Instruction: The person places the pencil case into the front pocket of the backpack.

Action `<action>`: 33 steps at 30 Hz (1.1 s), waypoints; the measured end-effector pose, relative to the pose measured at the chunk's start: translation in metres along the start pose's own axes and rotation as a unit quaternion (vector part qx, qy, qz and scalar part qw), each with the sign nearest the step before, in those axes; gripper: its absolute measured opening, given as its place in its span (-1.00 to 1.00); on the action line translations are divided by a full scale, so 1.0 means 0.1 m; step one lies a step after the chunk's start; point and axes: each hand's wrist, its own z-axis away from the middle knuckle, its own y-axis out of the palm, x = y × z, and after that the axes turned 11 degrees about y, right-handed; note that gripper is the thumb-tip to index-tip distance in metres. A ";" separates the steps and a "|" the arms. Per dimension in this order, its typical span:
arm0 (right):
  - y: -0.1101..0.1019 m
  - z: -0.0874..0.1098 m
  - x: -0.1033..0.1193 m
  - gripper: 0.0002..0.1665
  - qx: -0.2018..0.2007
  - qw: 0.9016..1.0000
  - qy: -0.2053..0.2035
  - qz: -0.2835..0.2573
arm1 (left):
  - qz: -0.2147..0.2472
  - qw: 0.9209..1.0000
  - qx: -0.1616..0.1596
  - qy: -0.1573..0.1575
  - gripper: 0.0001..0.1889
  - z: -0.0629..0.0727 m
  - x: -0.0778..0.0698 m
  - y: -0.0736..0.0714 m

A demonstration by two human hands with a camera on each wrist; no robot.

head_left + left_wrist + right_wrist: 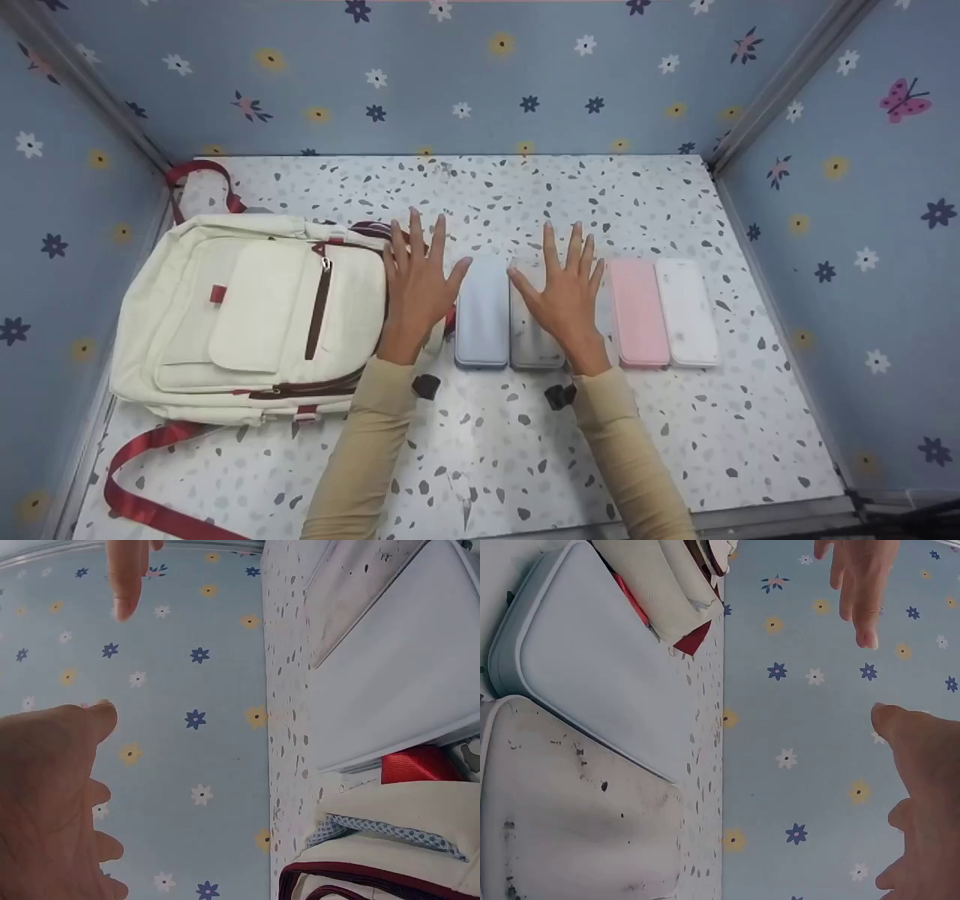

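Note:
My left hand (420, 292), fingers spread, is held over the right edge of a cream backpack (262, 300) with dark red trim. Its thumb reaches toward a light blue rectangular case (481, 315). My right hand (568, 300) spreads its fingers too and overlaps a grey, dark-speckled case (534, 334), covering part of it. In the right wrist view the blue case (600, 667) and the speckled case (585, 802) lie side by side below the hand. Neither hand holds anything.
Right of my right hand lie a pink case (640, 315) and a white case (688, 315), side by side. A red strap (150, 510) trails from the backpack toward the front left. Flowered blue panels (465, 75) wall the speckled white table (465, 195) at back and sides.

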 end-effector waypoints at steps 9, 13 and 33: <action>0.05 0.09 0.02 0.08 -0.022 0.998 -0.015 -0.050 | 0.067 0.997 0.000 -0.050 -0.44 0.21 0.23 -0.14; 0.09 0.15 -0.02 0.04 -0.044 0.996 -0.027 -0.075 | 0.080 0.994 -0.012 -0.074 -0.50 0.39 0.36 -0.13; 0.49 0.43 0.00 0.02 -0.033 0.992 -0.021 -0.120 | 0.071 0.988 -0.001 -0.140 -0.82 0.91 0.68 0.17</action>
